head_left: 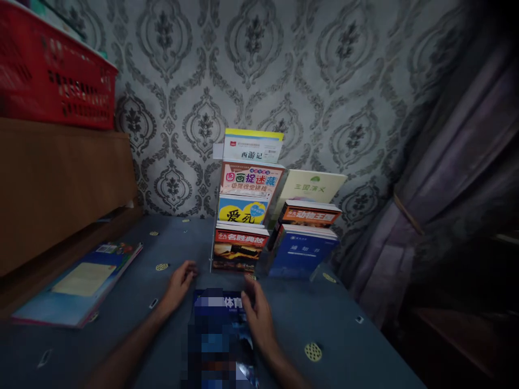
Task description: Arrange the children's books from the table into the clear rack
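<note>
Blue book (219, 329) at right hand (261, 319); standing books (239, 251) beyond.

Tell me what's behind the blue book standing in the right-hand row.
Behind the blue book, the upper parts of an orange book and, farther back, a cream book show. Most of their lower covers are hidden; anything between them can't be seen.

Place: a room in a home, by the look of it.
Wallpaper (205, 121): grey with ornate dark medallions, in front of me.
Curtain (440, 146): gathered in a tie (407, 214), to my right.
Worktop (336, 324): before me, with standing books (239, 254).
Wooden cabinet (65, 183): on my left, under a red plastic basket (87, 89).
</note>
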The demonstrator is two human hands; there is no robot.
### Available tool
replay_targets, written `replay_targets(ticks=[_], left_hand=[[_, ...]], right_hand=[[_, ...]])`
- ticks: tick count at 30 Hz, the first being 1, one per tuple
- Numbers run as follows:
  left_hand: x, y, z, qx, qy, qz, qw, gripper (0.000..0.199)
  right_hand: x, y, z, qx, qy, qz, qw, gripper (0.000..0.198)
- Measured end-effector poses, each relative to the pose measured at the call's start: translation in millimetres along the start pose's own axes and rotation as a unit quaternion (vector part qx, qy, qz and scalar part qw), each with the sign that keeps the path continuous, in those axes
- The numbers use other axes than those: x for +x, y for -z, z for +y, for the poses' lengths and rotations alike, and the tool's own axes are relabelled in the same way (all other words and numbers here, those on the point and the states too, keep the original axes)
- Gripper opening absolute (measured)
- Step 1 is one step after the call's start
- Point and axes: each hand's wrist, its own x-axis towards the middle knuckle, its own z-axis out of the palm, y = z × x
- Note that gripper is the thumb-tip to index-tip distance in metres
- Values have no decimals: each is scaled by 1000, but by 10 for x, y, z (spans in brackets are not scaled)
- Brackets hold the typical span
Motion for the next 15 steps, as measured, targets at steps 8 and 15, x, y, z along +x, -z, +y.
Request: replay_targets(ticks=[8,15], left_hand=[[-64,-72,34,0,12,2,1000,41],[-96,-53,54,-16,41,-9,999,44]], right_hand=[[113,128,7,134,-106,-6,985,45],[143,232,231,197,-162,4,967,43]])
